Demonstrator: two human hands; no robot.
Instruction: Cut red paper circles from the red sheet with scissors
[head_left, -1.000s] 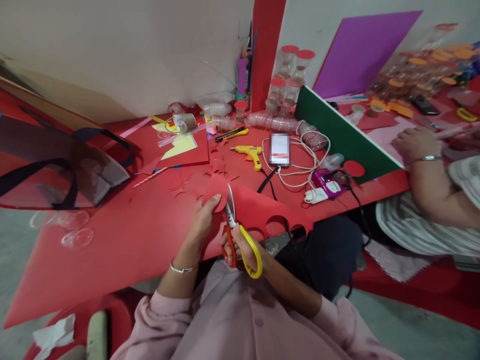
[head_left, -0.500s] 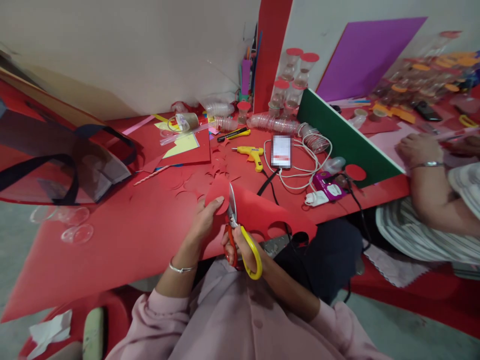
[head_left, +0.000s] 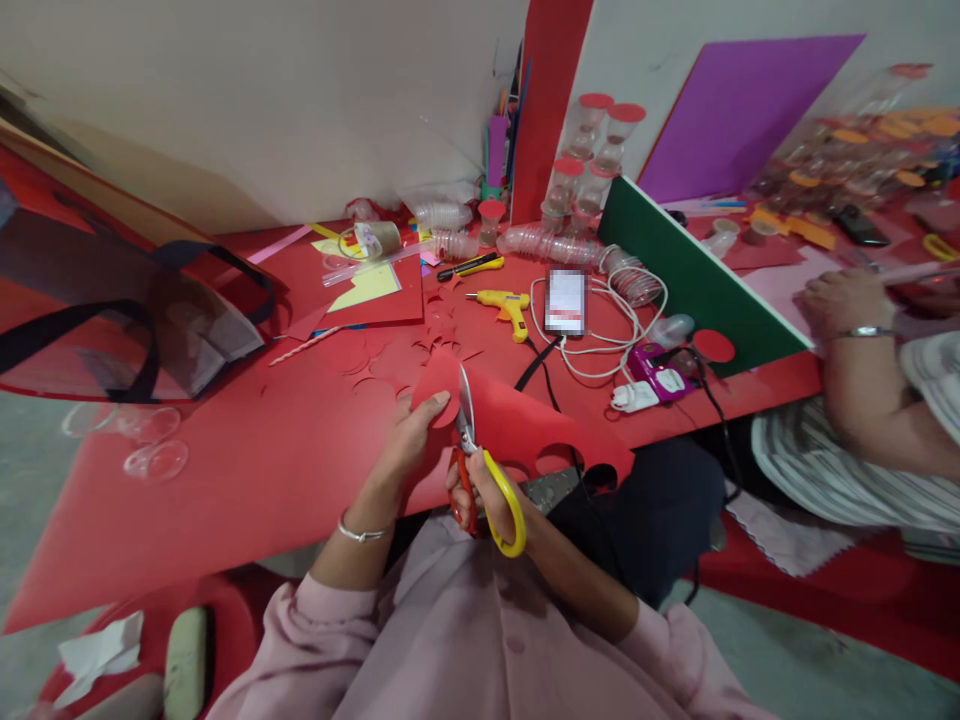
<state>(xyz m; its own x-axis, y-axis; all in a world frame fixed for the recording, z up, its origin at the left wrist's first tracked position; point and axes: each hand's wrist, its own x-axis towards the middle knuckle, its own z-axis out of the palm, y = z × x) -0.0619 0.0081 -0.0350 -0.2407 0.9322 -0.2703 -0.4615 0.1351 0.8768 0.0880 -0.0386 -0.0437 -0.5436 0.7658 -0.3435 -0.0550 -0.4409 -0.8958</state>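
Observation:
My left hand (head_left: 409, 440) pinches a large red paper sheet (head_left: 247, 470) at a rounded part beside the cut. My right hand (head_left: 487, 490) grips scissors (head_left: 474, 455) with one red and one yellow handle loop. Their steel blades point away from me into the sheet. Round holes show along the sheet's near right edge (head_left: 559, 458). My pink sleeves fill the bottom of the view.
The red table (head_left: 757, 385) carries a yellow glue gun (head_left: 504, 305), a phone (head_left: 565, 301) with white cables, a purple device (head_left: 658, 372), clear plastic cups (head_left: 442, 216), a green board (head_left: 694, 280) and a purple sheet (head_left: 735, 110). Another person's arm (head_left: 862, 360) rests at right. A bag (head_left: 135, 320) lies left.
The scissors and both hands have stayed in nearly the same place on the sheet. The view has shifted slightly, and the other person's hand at right has moved a little.

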